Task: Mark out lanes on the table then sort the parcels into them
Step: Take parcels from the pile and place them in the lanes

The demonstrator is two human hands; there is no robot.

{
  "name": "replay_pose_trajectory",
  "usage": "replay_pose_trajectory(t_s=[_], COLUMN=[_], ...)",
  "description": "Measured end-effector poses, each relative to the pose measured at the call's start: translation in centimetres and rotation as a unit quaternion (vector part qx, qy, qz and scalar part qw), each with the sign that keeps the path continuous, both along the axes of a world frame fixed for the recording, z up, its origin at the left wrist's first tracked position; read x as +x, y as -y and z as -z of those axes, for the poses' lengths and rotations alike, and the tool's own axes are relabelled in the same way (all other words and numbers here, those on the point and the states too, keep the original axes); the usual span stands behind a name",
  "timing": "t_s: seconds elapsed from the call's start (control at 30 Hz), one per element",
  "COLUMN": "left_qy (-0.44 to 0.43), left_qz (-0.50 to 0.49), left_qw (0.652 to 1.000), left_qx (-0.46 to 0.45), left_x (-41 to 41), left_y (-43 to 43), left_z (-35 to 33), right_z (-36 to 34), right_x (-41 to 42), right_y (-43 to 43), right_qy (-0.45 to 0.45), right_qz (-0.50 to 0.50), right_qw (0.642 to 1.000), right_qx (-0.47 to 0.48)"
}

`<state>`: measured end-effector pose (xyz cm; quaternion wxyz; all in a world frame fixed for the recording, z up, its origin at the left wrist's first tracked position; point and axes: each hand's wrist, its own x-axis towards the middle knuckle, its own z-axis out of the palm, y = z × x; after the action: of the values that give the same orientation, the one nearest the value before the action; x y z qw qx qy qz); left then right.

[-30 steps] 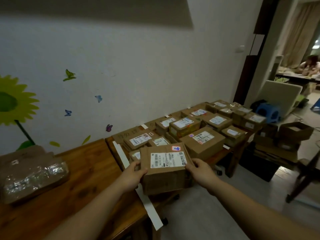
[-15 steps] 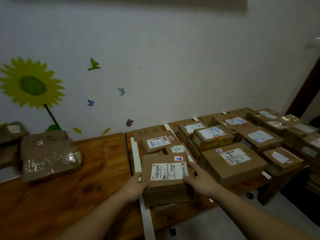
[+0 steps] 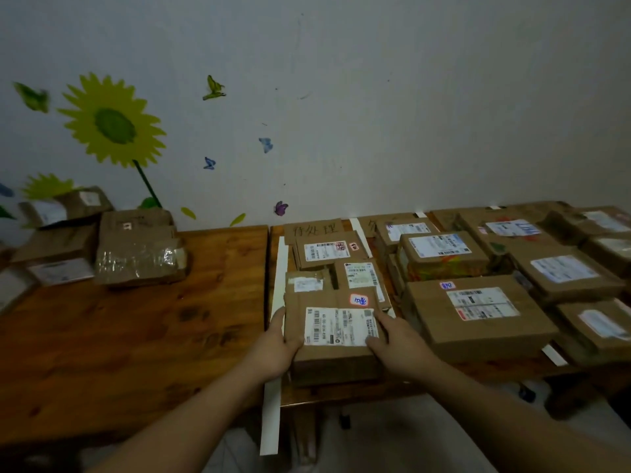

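Note:
A brown cardboard parcel [image 3: 327, 356] with a white shipping label and a small red-edged sticker rests on the near end of the leftmost lane. My left hand [image 3: 273, 349] grips its left side and my right hand [image 3: 396, 343] presses on its right edge and top. A white tape strip [image 3: 278, 302] marks the lane's left border, and another white strip [image 3: 362, 233] marks its right. Behind the held parcel lie three smaller labelled parcels [image 3: 324, 250] and a cardboard sign with handwriting [image 3: 314, 228].
To the right, several labelled parcels [image 3: 478, 312] fill the other lanes up to the table's front edge. On the left wooden table [image 3: 136, 329] a pile of parcels [image 3: 136, 247] sits by the wall. The white tape's end hangs over the front edge.
The parcel in both hands has come down onto the near end of the leftmost lane. My head has turned left, so the doorway left the view and the left pile came in.

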<state>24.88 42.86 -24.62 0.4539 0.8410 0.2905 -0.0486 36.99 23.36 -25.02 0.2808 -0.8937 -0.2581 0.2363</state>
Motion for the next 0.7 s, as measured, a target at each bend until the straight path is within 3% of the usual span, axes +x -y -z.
replay_pose_trajectory(t_s=[0.2,0.7], left_qy=[-0.021,-0.026], left_qz=[0.0,0.016], left_qw=[0.998,0.997], left_qx=[0.056,0.068], left_x=[0.9,0.2], left_y=[0.2,0.1], left_z=[-0.2,0.0], right_z=[0.2,0.0], right_x=[0.2,0.8], right_y=[-1.3,-1.1], right_qy=[-0.028,0.004], right_qz=[-0.037,-0.055], right_qw=[0.998,0.997], right_qx=[-0.038,-0.046])
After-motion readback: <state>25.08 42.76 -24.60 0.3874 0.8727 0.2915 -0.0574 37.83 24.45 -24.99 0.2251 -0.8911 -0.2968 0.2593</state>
